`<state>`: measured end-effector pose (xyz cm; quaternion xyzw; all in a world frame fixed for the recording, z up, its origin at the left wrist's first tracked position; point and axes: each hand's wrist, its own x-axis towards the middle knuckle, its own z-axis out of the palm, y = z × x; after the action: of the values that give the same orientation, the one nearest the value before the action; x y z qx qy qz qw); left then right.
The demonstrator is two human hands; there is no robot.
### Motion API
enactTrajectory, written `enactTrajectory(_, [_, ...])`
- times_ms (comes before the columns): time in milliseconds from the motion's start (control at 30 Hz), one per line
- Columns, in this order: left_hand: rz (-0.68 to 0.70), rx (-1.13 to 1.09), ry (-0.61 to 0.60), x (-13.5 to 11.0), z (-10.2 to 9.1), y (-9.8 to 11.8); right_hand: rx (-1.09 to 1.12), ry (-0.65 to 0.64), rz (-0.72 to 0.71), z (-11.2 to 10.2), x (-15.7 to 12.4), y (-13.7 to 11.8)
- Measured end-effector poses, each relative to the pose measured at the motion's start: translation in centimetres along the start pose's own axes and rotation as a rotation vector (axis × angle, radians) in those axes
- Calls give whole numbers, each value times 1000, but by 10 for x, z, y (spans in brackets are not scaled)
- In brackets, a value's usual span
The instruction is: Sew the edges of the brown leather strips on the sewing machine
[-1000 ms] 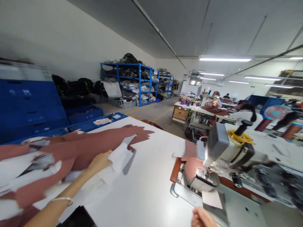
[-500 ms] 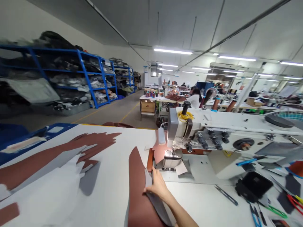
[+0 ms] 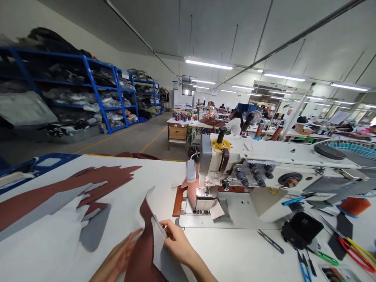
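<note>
My right hand [image 3: 176, 243] pinches the edge of a grey-white lining piece [image 3: 160, 250] that lies on a long brown leather piece [image 3: 145, 243] on the white table [image 3: 141, 176]. My left hand [image 3: 120, 256] lies flat with its fingers stretched along the left edge of the brown piece. Both hands are near the table's front edge, just left of the sewing machine [image 3: 235, 164]. The machine's lamp lights the needle area [image 3: 205, 192], where another brown piece sits.
A spread of brown and grey cut pieces [image 3: 73, 196] covers the table's left. Scissors, clips and a black pouch [image 3: 302, 231] lie to the right. Blue shelves [image 3: 88, 94] line the left wall. Other people sit at tables [image 3: 235, 123] farther back.
The view swung right from the pile of cut pieces to the machine. A brown piece with its grey lining came over near the machine, and now both hands are on it.
</note>
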<state>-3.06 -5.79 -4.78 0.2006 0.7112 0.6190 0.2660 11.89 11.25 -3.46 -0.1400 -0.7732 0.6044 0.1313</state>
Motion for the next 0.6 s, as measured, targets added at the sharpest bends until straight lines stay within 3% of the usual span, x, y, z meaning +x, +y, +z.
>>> enactTrajectory(33, [-36, -146, -38, 4, 10, 19, 9, 54, -72, -4, -5, -11])
enactTrajectory(67, [-23, -233, -3, 9, 23, 41, 12, 123, -137, -10, -11, -22])
enactTrajectory(133, [164, -231, 113, 20, 54, 83, -11, 272, -205, -24, -19, -38])
enactTrajectory(167, [257, -204, 99, 26, 71, 101, -35, 351, -200, -31, -23, -43])
enactTrajectory(233, [372, -181, -52, 40, 103, 125, -108, 524, -119, -44, -27, -45])
enactTrajectory(300, [438, -172, -173, 56, 130, 130, -185, 686, -20, -56, -29, -38])
enactTrajectory(367, [493, -102, -171, 70, 150, 120, -249, 771, 31, -67, -29, -26])
enactTrajectory(467, [589, 192, -11, 82, 166, 98, -302, 761, -1, -81, -31, -8])
enactTrajectory(567, [765, 531, 273, 73, 178, 89, -291, 746, -63, -89, -32, 4])
enactTrajectory(600, [811, 616, 313, 67, 183, 89, -291, 750, -82, -89, -33, 7])
